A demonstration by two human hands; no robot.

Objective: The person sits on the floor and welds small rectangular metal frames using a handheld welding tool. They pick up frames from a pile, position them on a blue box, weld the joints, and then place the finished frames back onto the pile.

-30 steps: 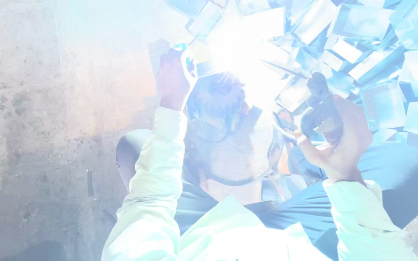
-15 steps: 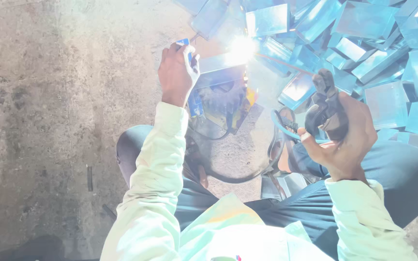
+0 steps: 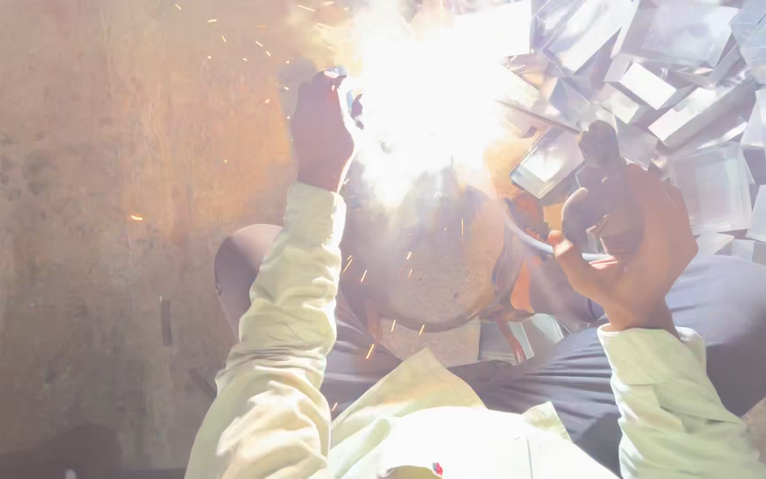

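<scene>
Beside the glare, left hand (image 3: pixel 319 133) clenched; raised right hand (image 3: pixel 627 239) grasps a dark tool (image 3: pixel 603 173).

Pale cream long sleeves with buttoned cuffs, matching shirt front, dark navy trousers, both hands bare

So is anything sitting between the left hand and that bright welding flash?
Nothing visible does. The left hand is raised right at the edge of the white welding flash, only sparks around it. Glare hides what the fingers hold.
</scene>
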